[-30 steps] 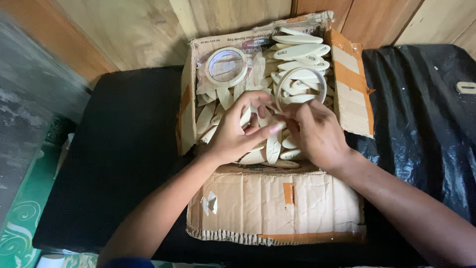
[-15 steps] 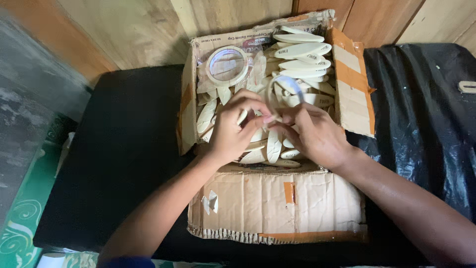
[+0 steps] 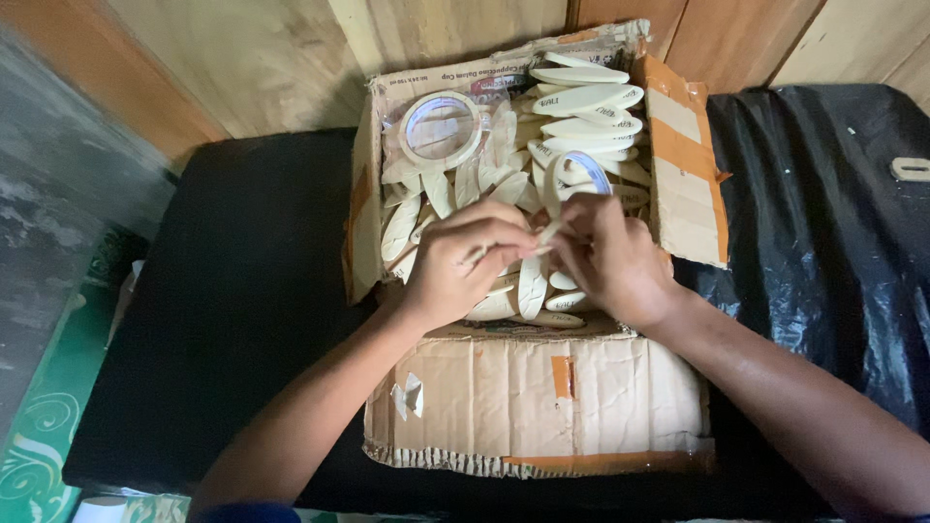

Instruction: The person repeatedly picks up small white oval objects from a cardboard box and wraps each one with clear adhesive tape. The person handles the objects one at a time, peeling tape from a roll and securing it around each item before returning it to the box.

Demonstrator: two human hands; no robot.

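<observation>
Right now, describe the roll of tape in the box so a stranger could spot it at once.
Find the open cardboard box on the black surface. In its far left corner lies the roll of clear tape, flat on the pale oval pieces. It is the only full round ring among the long slim ovals.

The open brown cardboard box (image 3: pixel 542 407) is plain tan with orange-brown tape strips on its flaps. Inside it, the pile of flat oval wooden pieces (image 3: pixel 581 97) is pale cream all over, some with small dark print. At the box's far left corner the clear tape roll (image 3: pixel 441 128) has a whitish ring. Under the box, the matte black tabletop (image 3: pixel 223 310); right of the box, shiny black plastic sheeting (image 3: pixel 823 223). Behind the box, honey-coloured wood planks (image 3: pixel 291 58).
</observation>
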